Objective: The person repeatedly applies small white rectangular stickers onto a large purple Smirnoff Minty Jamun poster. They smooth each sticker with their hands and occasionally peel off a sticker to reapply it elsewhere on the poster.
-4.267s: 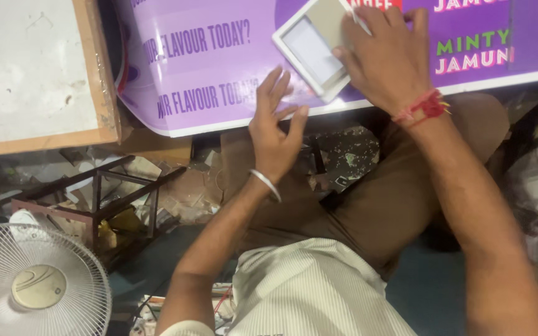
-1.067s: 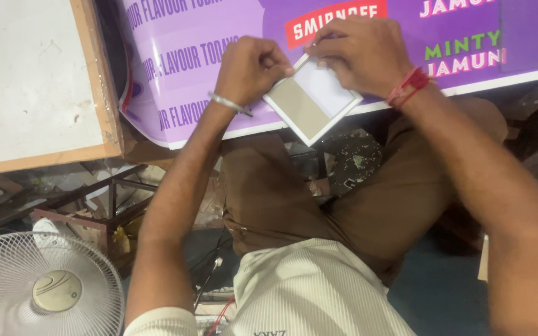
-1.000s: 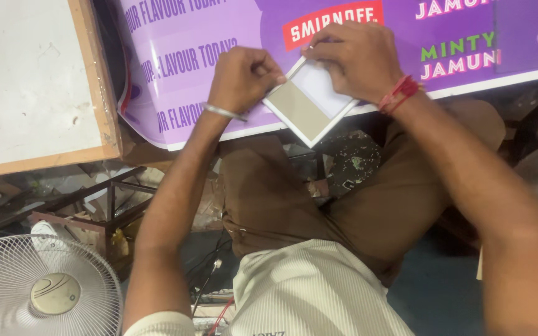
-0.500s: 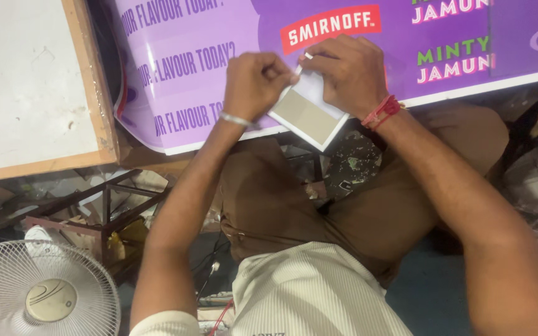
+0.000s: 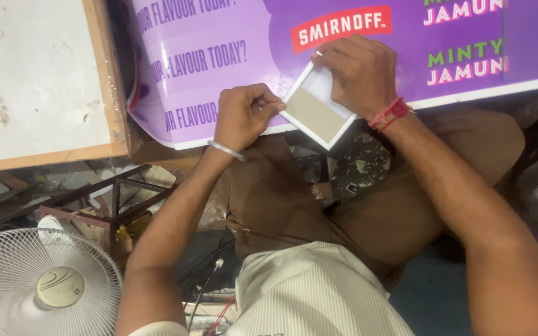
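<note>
A small white rectangular frame with a grey panel [image 5: 314, 112] rests tilted at the near edge of a purple printed board [image 5: 231, 37]. My right hand [image 5: 361, 73] lies on top of its upper corner and grips it. My left hand [image 5: 243, 114], with a metal bangle on the wrist, pinches the frame's left edge with closed fingers. A red thread band circles my right wrist.
A white board with a wooden rim [image 5: 38, 81] lies at the left. A white table fan [image 5: 38, 283] stands at the bottom left, beside a dark metal rack [image 5: 116, 199]. My brown-trousered knees [image 5: 294, 199] are under the frame, with cluttered floor around them.
My left hand moved from open and away to the frame's left edge. Both hands and the frame have shifted a little over the purple board; the view has drifted slightly.
</note>
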